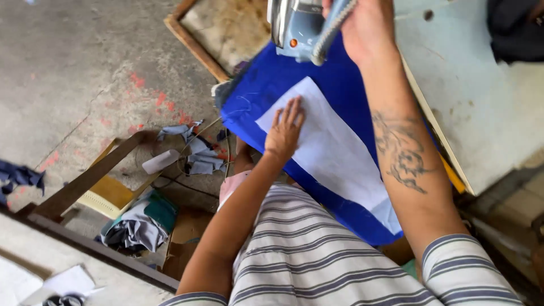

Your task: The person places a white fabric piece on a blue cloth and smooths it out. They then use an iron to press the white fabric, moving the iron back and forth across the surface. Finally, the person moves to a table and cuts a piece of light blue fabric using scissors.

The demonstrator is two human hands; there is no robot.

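Observation:
A bright blue fabric [283,73] lies spread on a work surface, with a long white strip of cloth [334,153] laid along it. My left hand [285,129] rests flat on the near-left end of the white strip, fingers spread. My right hand [362,22] is up at the top of the view, closed around the handle of a grey-blue iron [297,28]. The iron hangs over the far end of the blue fabric. I cannot tell if its soleplate touches the cloth.
A pale, worn tabletop [487,96] extends to the right of the fabric. A wooden-framed board [221,28] lies on the concrete floor behind. Fabric scraps [198,150], a white tube [160,161] and a wooden frame [85,178] lie on the floor at left.

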